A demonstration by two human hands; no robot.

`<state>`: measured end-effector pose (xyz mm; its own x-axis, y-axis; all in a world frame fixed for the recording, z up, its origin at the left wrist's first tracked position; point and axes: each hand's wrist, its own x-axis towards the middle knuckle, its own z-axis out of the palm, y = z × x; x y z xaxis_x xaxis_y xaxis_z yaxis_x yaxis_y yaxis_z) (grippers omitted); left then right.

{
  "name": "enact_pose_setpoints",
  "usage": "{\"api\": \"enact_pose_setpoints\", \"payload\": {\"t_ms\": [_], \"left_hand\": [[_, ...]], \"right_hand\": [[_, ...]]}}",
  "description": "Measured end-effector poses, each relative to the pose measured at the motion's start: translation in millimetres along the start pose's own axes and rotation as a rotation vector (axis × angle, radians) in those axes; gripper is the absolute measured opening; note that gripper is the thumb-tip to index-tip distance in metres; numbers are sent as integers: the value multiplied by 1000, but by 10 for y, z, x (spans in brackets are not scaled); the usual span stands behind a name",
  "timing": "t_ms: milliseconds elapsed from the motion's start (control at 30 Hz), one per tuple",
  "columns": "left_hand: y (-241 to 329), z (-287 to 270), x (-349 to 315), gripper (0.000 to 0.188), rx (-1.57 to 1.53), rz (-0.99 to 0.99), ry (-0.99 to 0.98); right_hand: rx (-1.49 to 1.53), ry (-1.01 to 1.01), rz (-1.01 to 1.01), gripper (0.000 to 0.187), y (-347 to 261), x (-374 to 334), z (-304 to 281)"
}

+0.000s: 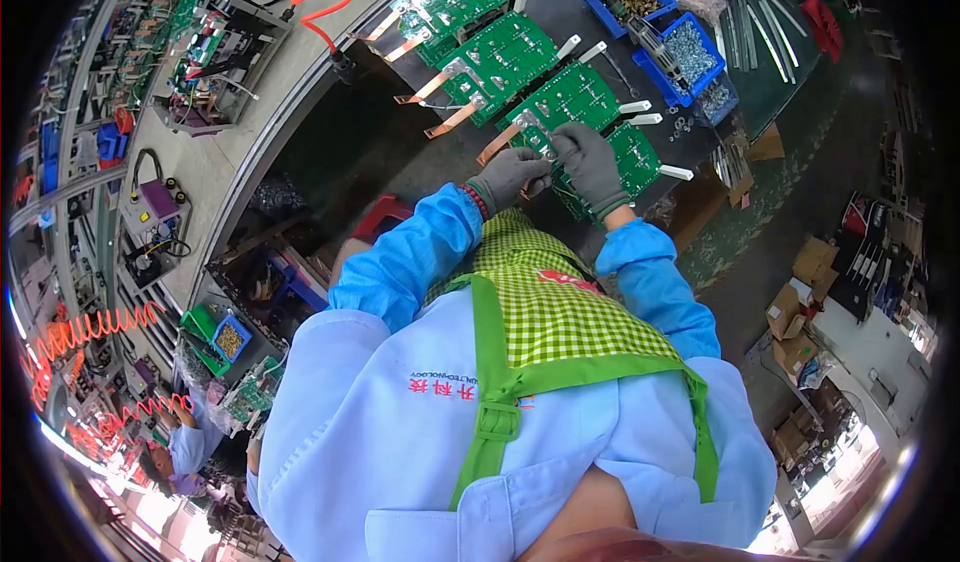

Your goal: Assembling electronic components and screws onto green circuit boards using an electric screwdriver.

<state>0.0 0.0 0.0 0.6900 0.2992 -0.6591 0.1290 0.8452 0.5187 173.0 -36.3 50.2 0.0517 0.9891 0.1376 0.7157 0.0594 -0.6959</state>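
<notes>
Both my hands, in grey gloves, meet at the near end of a row of green circuit boards on the dark bench. My left hand (510,177) has its fingers curled and pinched at the near edge of a circuit board (575,102). Beside it, my right hand (590,167) reaches over the boards, its fingertips pressed together close to the left ones. What sits between the fingers is too small to make out. A copper strip (499,144) juts from the board just beyond my left hand. Another circuit board (636,159) lies right of my right hand, partly covered by it.
Beyond are more circuit boards (505,57) with copper strips and white posts (675,173). Blue bins of brass-coloured screws (634,0) and silver fasteners (690,54) stand at the far right, near loose washers (682,125). An orange coiled hose (328,2) hangs far left.
</notes>
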Motion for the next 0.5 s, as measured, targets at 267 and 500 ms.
{"api": "enact_pose_setpoints", "payload": {"t_ms": [267, 500], "left_hand": [[92, 86, -120, 17, -37, 90, 48], [45, 75, -69, 17, -23, 115, 49]], "right_hand": [[-31, -197, 14, 18, -129, -85, -45], [-99, -95, 21, 17, -118, -109, 80]]}}
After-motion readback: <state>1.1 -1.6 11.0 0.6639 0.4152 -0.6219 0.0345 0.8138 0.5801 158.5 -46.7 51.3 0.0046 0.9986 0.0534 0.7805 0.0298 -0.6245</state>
